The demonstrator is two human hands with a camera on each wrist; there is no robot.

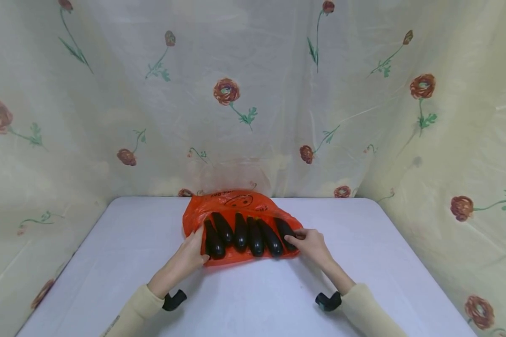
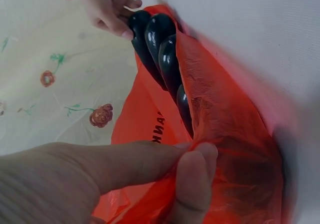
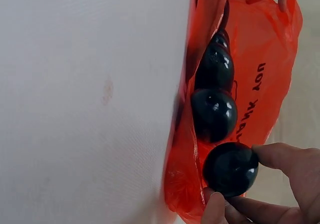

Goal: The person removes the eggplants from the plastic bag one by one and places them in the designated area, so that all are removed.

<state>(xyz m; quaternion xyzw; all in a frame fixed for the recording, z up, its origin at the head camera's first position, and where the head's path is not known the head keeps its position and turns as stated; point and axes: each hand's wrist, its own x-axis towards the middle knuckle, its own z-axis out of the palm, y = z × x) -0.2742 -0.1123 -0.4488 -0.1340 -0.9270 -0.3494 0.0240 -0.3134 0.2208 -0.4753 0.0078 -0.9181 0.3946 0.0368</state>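
Pinches the left edge of a red plastic bag (image 1: 265, 208) between thumb and finger of the left hand (image 1: 190, 251) — and grips the rightmost eggplant (image 1: 283, 231), at the bag's right end, with the right hand (image 1: 314, 245). Has the bag lying on the white bench (image 1: 253, 299), before a flowered curtain (image 1: 274, 56), with its mouth toward the person — and five more eggplants (image 1: 255, 238) side by side inside.

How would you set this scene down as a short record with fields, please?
Left hand: pinches the red bag at its opening
Right hand: holds the rightmost eggplant between thumb and fingers
Eggplants: six visible, dark and glossy, in the bag
Bag: thin plastic, printed
Surface: white table
Backdrop: flowered sheet
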